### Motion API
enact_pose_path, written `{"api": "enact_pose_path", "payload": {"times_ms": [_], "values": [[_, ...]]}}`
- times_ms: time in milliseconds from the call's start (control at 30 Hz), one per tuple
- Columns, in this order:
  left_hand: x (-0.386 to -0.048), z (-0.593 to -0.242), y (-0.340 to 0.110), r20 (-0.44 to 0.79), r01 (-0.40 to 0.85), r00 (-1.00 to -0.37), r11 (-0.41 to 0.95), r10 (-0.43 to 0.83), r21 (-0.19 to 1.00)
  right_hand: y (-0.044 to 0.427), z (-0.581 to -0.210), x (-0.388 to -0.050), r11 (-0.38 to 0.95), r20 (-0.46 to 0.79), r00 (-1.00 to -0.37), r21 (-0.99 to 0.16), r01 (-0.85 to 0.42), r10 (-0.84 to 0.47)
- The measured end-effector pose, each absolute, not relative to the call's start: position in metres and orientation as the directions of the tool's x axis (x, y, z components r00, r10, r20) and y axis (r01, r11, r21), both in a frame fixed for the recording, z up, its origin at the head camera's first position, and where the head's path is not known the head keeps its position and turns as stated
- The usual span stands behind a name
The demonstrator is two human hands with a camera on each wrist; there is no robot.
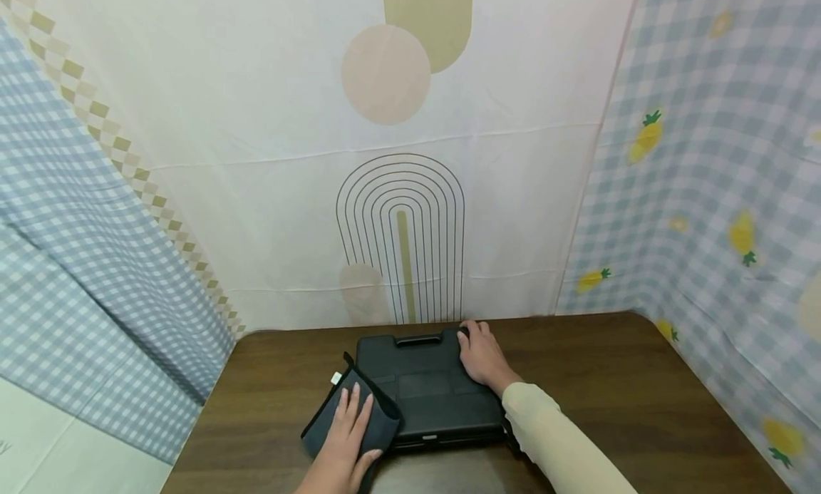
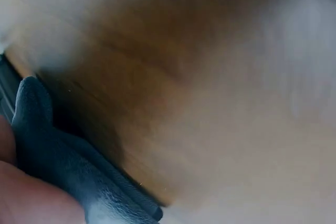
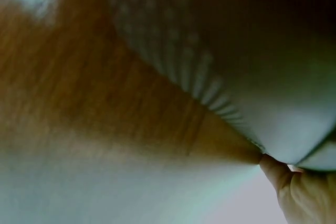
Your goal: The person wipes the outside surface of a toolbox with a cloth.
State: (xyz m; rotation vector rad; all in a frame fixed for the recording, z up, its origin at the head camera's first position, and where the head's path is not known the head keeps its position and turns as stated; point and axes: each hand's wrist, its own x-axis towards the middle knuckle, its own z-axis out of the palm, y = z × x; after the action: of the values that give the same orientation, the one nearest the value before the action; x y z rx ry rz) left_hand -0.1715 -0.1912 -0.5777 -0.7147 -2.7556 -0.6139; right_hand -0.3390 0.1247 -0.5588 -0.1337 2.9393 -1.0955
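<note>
Cloth [image 1: 383,424] at lower centre lies under left hand [image 1: 345,443], fingers straight; right hand [image 1: 482,356] grips case [image 1: 425,386] corner.

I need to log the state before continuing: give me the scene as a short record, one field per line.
Surface: brown wooden table
Main object: black case, lying flat
Cloth: grey cloth with white tag, overlapping the case's left side
Left hand: rests on the cloth, fingers extended
Right hand: grips the case's far right corner
Case contents: hidden
</note>
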Motion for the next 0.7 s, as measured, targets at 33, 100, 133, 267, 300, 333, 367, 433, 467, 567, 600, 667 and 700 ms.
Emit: {"api": "enact_pose_path", "payload": {"times_ms": [33,100,133,267,300,333,367,433,467,567,600,667,700], "values": [[-0.173,-0.579,-0.191,0.361,0.536,-0.823,0.81,0.439,0.236,0.124,-0.559,-0.339,0.751,0.025,-0.996,-0.656,-0.077,-0.08],[-0.175,-0.579,-0.19,0.435,0.566,-0.748,0.824,0.502,0.021,0.124,-0.559,-0.338,0.752,0.026,-0.996,-0.655,-0.079,-0.083],[-0.176,-0.579,-0.189,0.457,0.571,-0.714,0.819,0.531,-0.059,0.124,-0.558,-0.338,0.752,0.025,-0.996,-0.655,-0.079,-0.083],[-0.181,-0.579,-0.185,0.485,0.574,-0.624,0.781,0.612,-0.246,0.123,-0.558,-0.337,0.756,0.02,-0.996,-0.651,-0.076,-0.083],[-0.181,-0.58,-0.183,0.484,0.576,-0.613,0.773,0.624,-0.268,0.123,-0.558,-0.337,0.757,0.019,-0.996,-0.649,-0.076,-0.084],[-0.182,-0.58,-0.181,0.482,0.573,-0.608,0.769,0.631,-0.285,0.123,-0.558,-0.337,0.758,0.019,-0.996,-0.648,-0.076,-0.083],[-0.182,-0.58,-0.179,0.479,0.57,-0.605,0.766,0.636,-0.297,0.123,-0.558,-0.338,0.758,0.019,-0.996,-0.647,-0.076,-0.083],[-0.182,-0.58,-0.172,0.472,0.567,-0.609,0.766,0.637,-0.302,0.123,-0.559,-0.338,0.76,0.023,-0.996,-0.645,-0.078,-0.082],[-0.182,-0.58,-0.169,0.466,0.565,-0.615,0.768,0.636,-0.302,0.123,-0.559,-0.339,0.761,0.025,-0.996,-0.644,-0.078,-0.082],[-0.181,-0.577,-0.158,0.445,0.559,-0.632,0.771,0.635,-0.306,0.123,-0.559,-0.34,0.76,0.03,-0.996,-0.645,-0.083,-0.083],[-0.181,-0.576,-0.154,0.434,0.561,-0.636,0.769,0.638,-0.308,0.123,-0.559,-0.34,0.76,0.029,-0.996,-0.644,-0.082,-0.083],[-0.182,-0.573,-0.146,0.411,0.57,-0.642,0.761,0.648,-0.309,0.124,-0.558,-0.34,0.763,0.027,-0.996,-0.641,-0.08,-0.081],[-0.182,-0.571,-0.141,0.401,0.577,-0.642,0.756,0.654,-0.309,0.124,-0.558,-0.34,0.764,0.03,-0.996,-0.64,-0.082,-0.081]]}}
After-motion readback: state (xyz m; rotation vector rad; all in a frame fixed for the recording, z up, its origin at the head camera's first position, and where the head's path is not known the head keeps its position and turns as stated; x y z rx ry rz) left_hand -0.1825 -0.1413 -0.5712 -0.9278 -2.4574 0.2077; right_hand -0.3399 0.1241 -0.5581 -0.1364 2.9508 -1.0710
